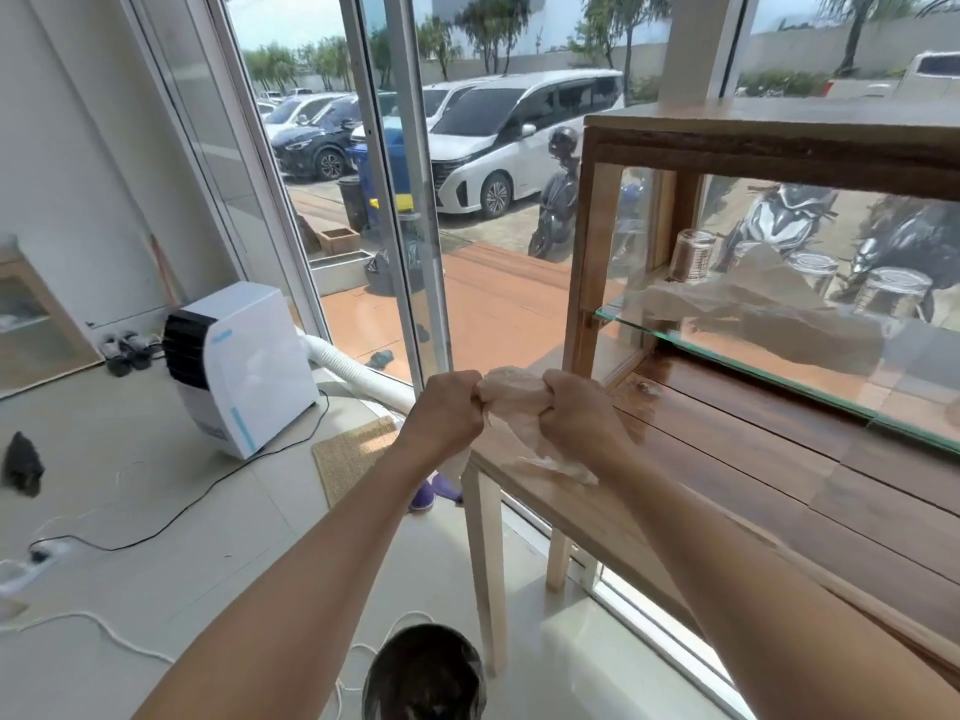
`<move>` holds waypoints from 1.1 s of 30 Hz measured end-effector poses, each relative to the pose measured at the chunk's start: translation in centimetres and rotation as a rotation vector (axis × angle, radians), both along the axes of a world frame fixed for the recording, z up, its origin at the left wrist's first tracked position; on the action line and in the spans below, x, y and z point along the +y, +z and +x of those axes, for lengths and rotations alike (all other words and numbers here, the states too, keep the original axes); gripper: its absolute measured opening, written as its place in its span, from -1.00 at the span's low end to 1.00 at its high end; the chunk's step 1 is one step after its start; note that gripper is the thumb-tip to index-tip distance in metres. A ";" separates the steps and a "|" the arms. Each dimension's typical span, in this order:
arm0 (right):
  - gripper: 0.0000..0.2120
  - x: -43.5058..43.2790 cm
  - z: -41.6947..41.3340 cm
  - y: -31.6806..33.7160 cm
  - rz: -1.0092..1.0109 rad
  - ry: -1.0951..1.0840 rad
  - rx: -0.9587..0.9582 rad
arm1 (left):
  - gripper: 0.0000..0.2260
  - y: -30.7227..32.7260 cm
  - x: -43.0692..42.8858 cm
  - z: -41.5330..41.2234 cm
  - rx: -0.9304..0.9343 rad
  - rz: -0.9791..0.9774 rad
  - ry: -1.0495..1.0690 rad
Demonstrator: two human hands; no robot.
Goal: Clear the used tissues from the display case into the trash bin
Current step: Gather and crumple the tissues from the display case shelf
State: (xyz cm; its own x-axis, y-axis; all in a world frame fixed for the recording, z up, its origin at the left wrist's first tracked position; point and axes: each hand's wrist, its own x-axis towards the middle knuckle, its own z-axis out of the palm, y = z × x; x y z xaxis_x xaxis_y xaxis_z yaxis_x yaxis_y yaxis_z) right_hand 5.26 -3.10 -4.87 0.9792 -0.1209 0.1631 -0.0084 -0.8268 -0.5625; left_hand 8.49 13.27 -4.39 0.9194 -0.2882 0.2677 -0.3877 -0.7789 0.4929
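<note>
Both hands hold one crumpled pale tissue (511, 407) over the left end of the wooden table. My left hand (449, 407) is closed on its left part. My right hand (579, 410) is closed on its right part, and a loose tail of tissue hangs down onto the tabletop. The wood-and-glass display case (589, 241) stands on the table to the right. More crumpled tissues (763, 304) lie on its glass shelf (727, 353), seen through the glass. A dark round trash bin (423, 672) stands on the floor below my arms, by the table leg.
Several glass jars (691, 254) stand on the case's shelf behind the tissues. A white portable air cooler (241, 366) with a hose and a black cable sits on the floor at left. A woven mat (353, 454) lies by the sliding glass door.
</note>
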 end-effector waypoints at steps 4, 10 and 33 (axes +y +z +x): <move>-0.83 2.6 0.8 -0.5 -0.043 0.075 0.074 | -0.88 -0.5 2.6 -0.6 0.047 -0.021 0.059; -0.71 2.6 1.3 -1.9 -0.248 0.192 0.302 | -0.90 -2.0 2.9 -1.2 0.131 -0.035 0.059; -0.93 7.9 5.2 -2.6 -0.101 0.123 0.278 | -0.85 -5.6 7.4 2.1 0.141 -0.147 0.055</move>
State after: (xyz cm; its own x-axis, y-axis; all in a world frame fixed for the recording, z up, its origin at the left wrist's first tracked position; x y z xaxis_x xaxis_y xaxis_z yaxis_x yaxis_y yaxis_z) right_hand 10.42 4.84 -7.45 0.9942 0.0046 -0.1074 -0.0465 -0.8825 -0.4680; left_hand 10.55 20.64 -9.97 0.9641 -0.2036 0.1706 -0.2654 -0.7125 0.6495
